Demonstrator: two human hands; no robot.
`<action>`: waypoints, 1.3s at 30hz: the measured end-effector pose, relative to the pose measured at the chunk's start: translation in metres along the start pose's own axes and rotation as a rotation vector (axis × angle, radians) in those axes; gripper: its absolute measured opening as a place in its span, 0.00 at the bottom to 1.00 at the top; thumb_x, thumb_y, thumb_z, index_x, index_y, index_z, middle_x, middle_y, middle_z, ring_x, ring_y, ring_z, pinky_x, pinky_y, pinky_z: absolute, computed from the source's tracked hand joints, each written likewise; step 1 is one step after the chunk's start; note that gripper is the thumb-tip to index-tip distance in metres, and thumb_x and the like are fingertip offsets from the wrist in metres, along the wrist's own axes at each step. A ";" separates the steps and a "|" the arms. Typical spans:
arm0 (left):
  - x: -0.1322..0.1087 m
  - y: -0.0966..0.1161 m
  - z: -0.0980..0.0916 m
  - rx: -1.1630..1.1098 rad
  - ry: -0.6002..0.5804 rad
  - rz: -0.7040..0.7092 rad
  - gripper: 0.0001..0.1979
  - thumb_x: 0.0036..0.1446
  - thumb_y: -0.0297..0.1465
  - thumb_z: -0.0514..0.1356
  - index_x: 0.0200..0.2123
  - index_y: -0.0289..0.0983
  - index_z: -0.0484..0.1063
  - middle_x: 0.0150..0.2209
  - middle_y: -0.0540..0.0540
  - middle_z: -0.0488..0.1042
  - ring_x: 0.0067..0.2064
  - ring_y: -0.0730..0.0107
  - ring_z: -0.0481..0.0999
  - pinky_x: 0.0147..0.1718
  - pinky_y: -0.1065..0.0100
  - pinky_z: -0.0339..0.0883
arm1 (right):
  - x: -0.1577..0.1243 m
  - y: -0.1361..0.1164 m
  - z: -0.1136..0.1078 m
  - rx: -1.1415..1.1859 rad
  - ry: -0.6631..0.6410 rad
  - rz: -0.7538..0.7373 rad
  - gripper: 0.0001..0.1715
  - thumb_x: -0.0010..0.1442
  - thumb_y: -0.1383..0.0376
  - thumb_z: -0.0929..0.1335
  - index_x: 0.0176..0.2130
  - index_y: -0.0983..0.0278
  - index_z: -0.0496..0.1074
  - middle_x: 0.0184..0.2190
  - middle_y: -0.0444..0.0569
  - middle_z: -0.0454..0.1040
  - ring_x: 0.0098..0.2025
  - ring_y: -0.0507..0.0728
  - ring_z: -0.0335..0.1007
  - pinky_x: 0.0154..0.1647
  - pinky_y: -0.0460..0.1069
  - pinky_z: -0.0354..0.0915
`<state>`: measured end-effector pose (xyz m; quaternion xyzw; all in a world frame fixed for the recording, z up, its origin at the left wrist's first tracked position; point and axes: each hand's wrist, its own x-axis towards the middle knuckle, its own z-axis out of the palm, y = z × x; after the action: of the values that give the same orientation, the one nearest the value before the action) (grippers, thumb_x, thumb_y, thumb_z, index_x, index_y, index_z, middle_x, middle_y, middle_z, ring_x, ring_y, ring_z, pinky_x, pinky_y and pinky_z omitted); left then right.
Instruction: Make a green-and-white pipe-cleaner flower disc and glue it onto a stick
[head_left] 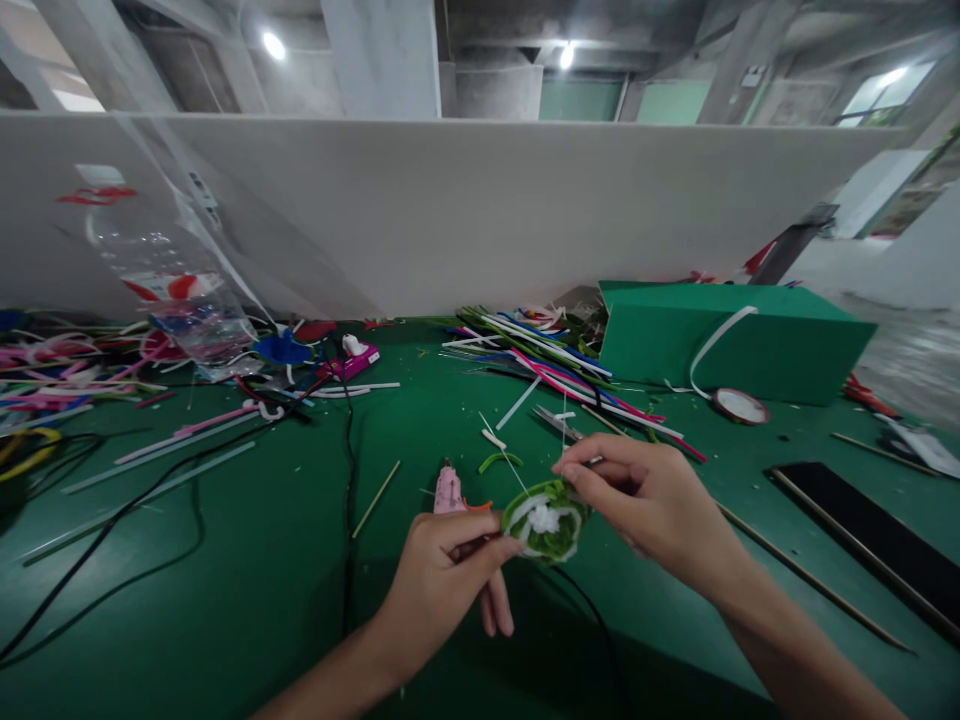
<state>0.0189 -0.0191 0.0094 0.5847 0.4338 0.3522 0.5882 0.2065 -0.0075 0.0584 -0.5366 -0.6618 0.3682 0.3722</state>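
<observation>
A small round coil of green and white fuzzy pipe cleaner (pixel 543 519), white in its middle, is held above the table. My left hand (pixel 457 570) pinches its left edge between thumb and forefinger, with the other fingers curled below. At the upper right edge, my right hand (pixel 645 495) has thumb and forefinger pressed together; a thin white strand (pixel 565 415) rises from the fingertips. Another thin pale strand (pixel 501 448) slants up from the coil. Partly behind my left hand lies a pink glue gun (pixel 448 490). Just beyond are a short green piece (pixel 499 461) and pliers (pixel 556 422).
Colourful pipe cleaners (pixel 570 365) are heaped at the back; more lie left by a plastic bottle (pixel 161 260). A green box (pixel 727 340), tape roll (pixel 741 406), black board (pixel 870 540) and thin stick (pixel 817 580) are right. A black cable (pixel 349 480) crosses left. A pale partition (pixel 450 220) stands behind.
</observation>
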 end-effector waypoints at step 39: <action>0.002 0.003 0.000 -0.015 -0.004 -0.007 0.16 0.53 0.29 0.56 0.15 0.39 0.58 0.08 0.52 0.68 0.10 0.76 0.68 0.10 0.78 0.61 | 0.001 0.009 0.001 -0.293 0.115 -0.122 0.04 0.55 0.66 0.62 0.28 0.61 0.65 0.11 0.36 0.56 0.14 0.48 0.47 0.16 0.44 0.47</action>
<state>0.0196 -0.0175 0.0120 0.5794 0.4321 0.3522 0.5946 0.2093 -0.0056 0.0496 -0.5642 -0.7172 0.2134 0.3489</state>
